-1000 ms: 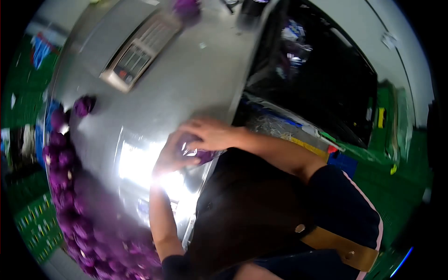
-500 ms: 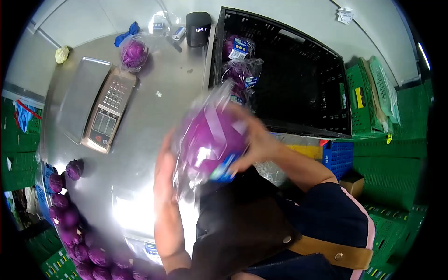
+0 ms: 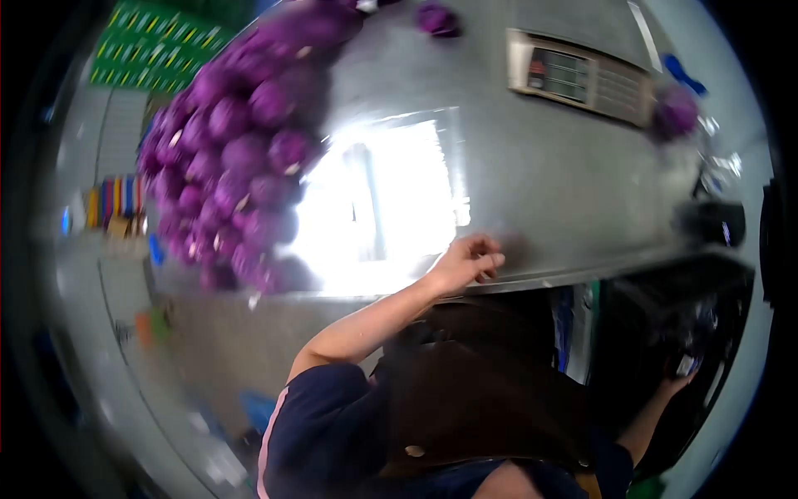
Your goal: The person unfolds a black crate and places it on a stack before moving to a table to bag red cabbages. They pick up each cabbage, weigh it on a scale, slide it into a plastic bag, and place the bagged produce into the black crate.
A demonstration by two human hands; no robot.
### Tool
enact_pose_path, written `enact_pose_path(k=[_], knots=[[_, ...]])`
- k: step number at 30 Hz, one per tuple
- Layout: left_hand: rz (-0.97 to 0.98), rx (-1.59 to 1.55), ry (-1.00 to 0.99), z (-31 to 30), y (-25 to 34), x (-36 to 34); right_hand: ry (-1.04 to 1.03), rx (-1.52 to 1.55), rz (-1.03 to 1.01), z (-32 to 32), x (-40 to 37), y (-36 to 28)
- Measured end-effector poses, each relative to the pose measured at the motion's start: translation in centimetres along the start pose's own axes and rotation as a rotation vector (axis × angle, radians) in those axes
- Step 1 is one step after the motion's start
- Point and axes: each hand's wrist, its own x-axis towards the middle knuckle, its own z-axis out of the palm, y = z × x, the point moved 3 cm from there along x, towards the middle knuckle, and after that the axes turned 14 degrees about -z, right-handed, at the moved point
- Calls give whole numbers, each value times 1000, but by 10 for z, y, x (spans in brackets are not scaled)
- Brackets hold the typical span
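Note:
My left hand [image 3: 475, 259] is over the table's near edge, its fingers loosely curled and apart, with nothing in them. At the far right, my right hand [image 3: 680, 382] reaches into the black crate [image 3: 619, 333]. It is closed on a wrapped red cabbage [image 3: 688, 364], of which mostly the pale label and shiny film show; that area is dark and blurred. A big pile of bare red cabbages [image 3: 237, 158] lies on the left of the metal table [image 3: 549, 179]. One loose cabbage [image 3: 438, 20] sits apart at the top.
A scale [image 3: 582, 79] stands at the upper right, with a cabbage [image 3: 675, 112] beside it. Near the crate are a black clock [image 3: 716, 224] and clear film [image 3: 721, 173]. Green crates [image 3: 158, 50] are at the upper left. A blue item [image 3: 684, 75] lies behind the scale.
The view has swung left, bringing the cabbage pile to the fore. My hands have parted: the left has let go of the wrapped cabbage, and the right has moved into the black crate.

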Motion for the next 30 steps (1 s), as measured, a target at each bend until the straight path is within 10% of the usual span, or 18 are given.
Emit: enact_pose_path(k=[5, 8, 9, 12, 14, 18, 23, 27, 30], knots=[[262, -202, 752, -142, -54, -64, 72, -443, -64, 8, 14, 9], [486, 319, 1654, -240, -97, -133, 80, -757, -126, 15, 40, 4], [573, 24, 1742, -264, -102, -155, 90, -908, -142, 22, 36, -5], [-120, 166, 2178, -317, -138, -218, 196, -1492, -132, 21, 53, -37], [-148, -116, 1856, -366, -186, -218, 273, -1644, -291, 28, 52, -64], [-339, -65, 1823, -360, -178, -212, 92, -1026, -1540, 130, -19, -124], [51, -146, 1796, -344, -183, -220, -754, -543, -1607, 338, -346, -106], [699, -712, 1037, -319, -160, -209, -1593, -647, -545, 385, -547, 5], [770, -539, 487, -239, -45, -178, -1972, -171, 372, 390, -665, 64]])
